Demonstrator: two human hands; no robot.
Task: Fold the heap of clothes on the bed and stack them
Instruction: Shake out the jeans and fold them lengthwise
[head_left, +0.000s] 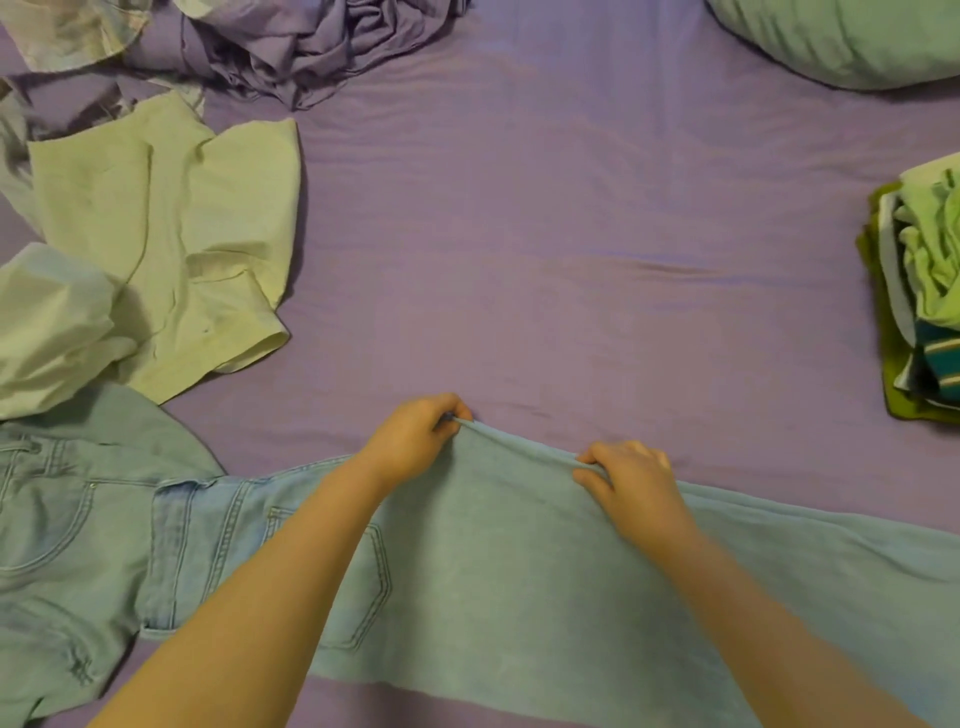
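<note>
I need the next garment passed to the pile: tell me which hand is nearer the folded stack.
Right. The right hand pinches the jeans edge on the side toward the folded stack at the bed's right edge; the left hand grips the same edge farther from it.

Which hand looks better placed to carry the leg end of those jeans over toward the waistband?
Probably the right hand. It pinches the jeans nearer the leg end, which runs off to the right. The left hand grips closer to the waistband, so it can likely steady that side.

1 head-worn wide-angle view, steeply down and forward over the bed (519, 234), close above both forearms.
</note>
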